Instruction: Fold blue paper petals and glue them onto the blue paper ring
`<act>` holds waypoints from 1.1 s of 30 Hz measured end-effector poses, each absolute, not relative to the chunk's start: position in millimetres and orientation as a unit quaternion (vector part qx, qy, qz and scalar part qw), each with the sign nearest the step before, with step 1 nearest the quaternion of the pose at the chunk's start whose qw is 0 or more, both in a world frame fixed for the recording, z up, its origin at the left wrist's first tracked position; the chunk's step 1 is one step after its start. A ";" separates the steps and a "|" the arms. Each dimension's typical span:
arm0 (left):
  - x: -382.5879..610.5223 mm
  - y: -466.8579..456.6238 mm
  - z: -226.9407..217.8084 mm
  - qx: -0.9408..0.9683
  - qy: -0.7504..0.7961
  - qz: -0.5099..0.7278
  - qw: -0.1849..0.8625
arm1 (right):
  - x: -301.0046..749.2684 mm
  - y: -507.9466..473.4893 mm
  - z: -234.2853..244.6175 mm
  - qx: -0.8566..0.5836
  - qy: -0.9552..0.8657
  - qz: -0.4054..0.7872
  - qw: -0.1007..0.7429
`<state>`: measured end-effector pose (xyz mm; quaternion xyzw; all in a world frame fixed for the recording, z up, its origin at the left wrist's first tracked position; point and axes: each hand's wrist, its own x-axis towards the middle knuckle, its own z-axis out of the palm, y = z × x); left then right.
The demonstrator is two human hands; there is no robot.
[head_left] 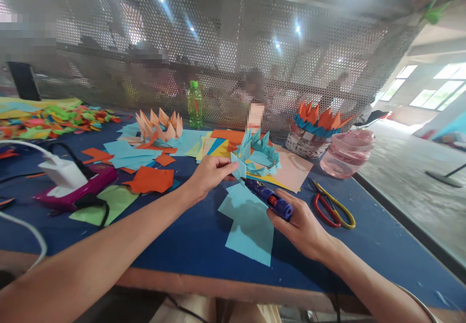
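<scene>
My left hand [209,175] pinches the edge of a light-blue folded paper ring [257,155], which is tilted above the table. My right hand [300,228] is closed around a blue hot-glue pen [271,201], and its tip points at the ring's lower edge, close to my left fingers. Loose light-blue paper pieces [247,226] lie on the blue tabletop [192,240] beneath both hands. Part of the ring's near side is hidden by my left fingers.
A peach folded paper crown [158,126] and scattered coloured paper lie ahead. Red-and-yellow scissors [333,211] rest to the right, near a pink plastic jar [345,153] and a woven basket [307,143]. A white charger [63,172] and cables sit left. A perforated metal screen [218,46] stands behind.
</scene>
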<state>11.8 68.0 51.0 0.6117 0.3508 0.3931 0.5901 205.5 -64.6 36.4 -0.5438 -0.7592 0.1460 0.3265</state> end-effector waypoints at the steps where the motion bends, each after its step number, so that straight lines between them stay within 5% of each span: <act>1: 11.9 68.0 51.4 0.611 0.353 0.393 0.590 | 205.4 -64.6 36.3 -0.544 -0.760 0.146 0.325; 33: 7.7 72.2 57.5 0.591 0.358 0.416 0.592 | 206.6 -66.5 37.5 -0.541 -0.763 0.140 0.325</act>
